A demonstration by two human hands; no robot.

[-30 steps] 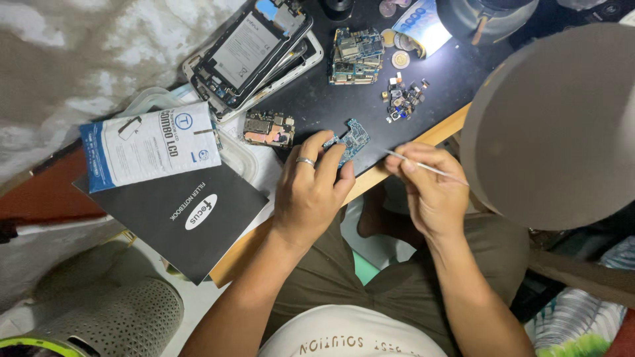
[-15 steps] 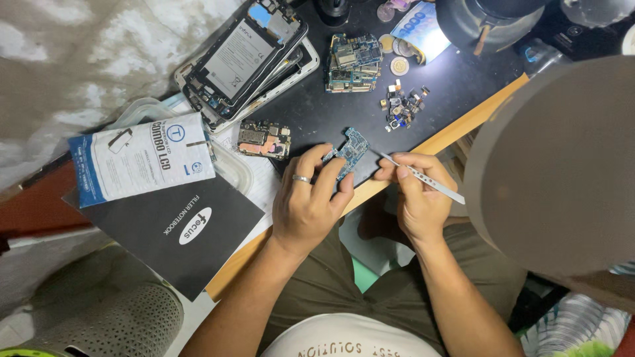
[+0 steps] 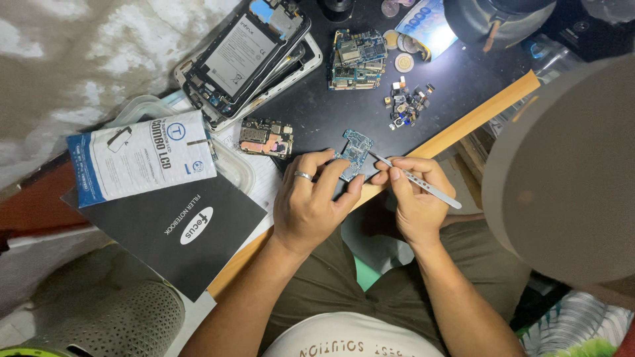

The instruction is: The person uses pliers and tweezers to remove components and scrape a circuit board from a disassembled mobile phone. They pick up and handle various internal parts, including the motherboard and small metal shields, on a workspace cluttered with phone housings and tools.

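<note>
Opened phone (image 3: pixel 241 56), stacked circuit boards (image 3: pixel 357 59), loose small parts (image 3: pixel 405 102), black notebook (image 3: pixel 178 231).

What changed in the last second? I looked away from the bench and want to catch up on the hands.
The right hand brought its metal tweezers in until the tip met the small blue circuit board; a second ago it was held off to the side. The left hand kept pinching that board at the edge of the black mat. The opened phone and loose parts stayed put.
</note>
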